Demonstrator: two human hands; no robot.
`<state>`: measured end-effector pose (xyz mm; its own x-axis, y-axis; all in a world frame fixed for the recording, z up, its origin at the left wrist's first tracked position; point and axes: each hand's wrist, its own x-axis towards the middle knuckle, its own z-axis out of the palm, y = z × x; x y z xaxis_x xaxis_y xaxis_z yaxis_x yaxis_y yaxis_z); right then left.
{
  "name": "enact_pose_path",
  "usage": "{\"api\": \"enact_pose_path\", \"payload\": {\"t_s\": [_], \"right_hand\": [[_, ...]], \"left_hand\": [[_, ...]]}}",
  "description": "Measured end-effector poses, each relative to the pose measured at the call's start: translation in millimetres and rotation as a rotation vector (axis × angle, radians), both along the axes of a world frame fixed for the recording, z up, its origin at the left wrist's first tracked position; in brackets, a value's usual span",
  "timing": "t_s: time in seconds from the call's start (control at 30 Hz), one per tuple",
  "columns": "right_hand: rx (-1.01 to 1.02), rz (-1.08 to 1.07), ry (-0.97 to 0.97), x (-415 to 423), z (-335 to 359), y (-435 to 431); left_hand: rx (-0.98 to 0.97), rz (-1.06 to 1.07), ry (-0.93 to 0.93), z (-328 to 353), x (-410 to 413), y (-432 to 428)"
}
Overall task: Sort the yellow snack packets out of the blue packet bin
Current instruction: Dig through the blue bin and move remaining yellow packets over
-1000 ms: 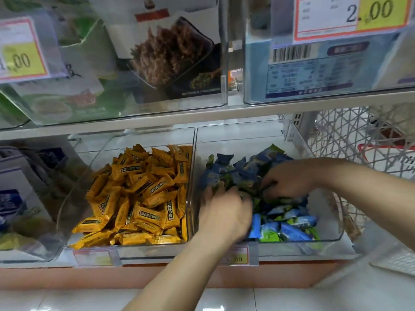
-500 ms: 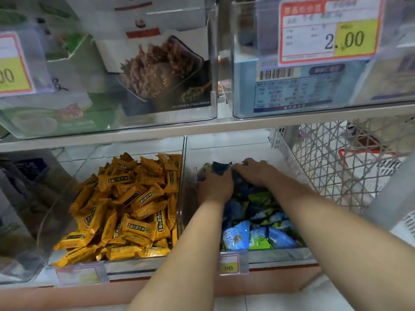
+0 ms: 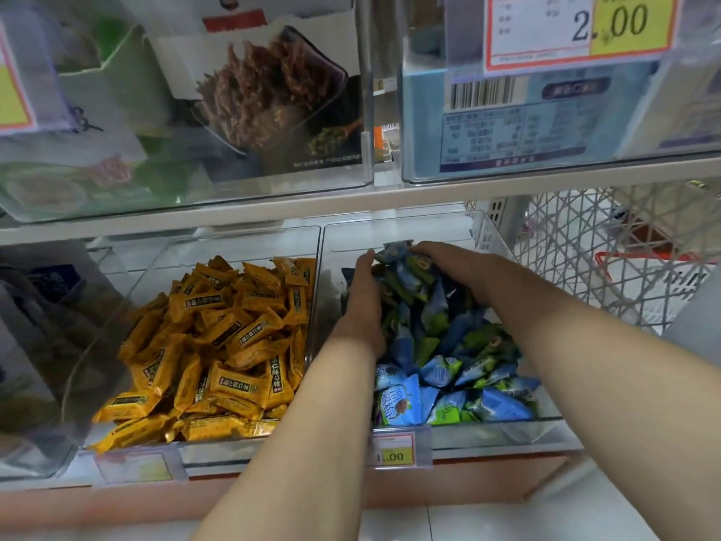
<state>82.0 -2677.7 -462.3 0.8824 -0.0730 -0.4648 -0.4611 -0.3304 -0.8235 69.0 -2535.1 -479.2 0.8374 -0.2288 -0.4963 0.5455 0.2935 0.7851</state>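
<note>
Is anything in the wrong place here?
Nothing stands out. The blue packet bin shows only blue and green packets, no yellow ones; the yellow packets lie in the next bin. The left hand and right hand cover part of the heap, so one could hide.

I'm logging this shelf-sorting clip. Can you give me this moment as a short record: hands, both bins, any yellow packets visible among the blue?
left hand: flat against the packet heap on its left side
right hand: laid over the heap's top
blue packet bin: clear, holds blue and green packets
yellow packet bin: left neighbour, yellow snack packets, untouched
strays: no yellow packet visible in the blue bin
</note>
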Motion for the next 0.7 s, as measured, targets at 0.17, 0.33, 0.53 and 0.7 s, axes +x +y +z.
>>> {"api": "enact_pose_path", "payload": {"t_s": [0.17,0.33,0.53,0.7], "right_hand": [[0.087,0.0,0.013,-3,16,-13],[0.131,0.114,0.039,-10,30,-27],[0.174,0.194,-0.055,-28,40,-30],[-0.381,0.462,-0.185,-58,50,-21]], "left_hand": [[-0.069,0.027,-0.061,9,-10,12],[-0.114,-0.031,-0.19,20,-12,26],[0.177,-0.179,-0.354,38,-22,41],[0.946,-0.641,-0.765,42,-48,46]]}}
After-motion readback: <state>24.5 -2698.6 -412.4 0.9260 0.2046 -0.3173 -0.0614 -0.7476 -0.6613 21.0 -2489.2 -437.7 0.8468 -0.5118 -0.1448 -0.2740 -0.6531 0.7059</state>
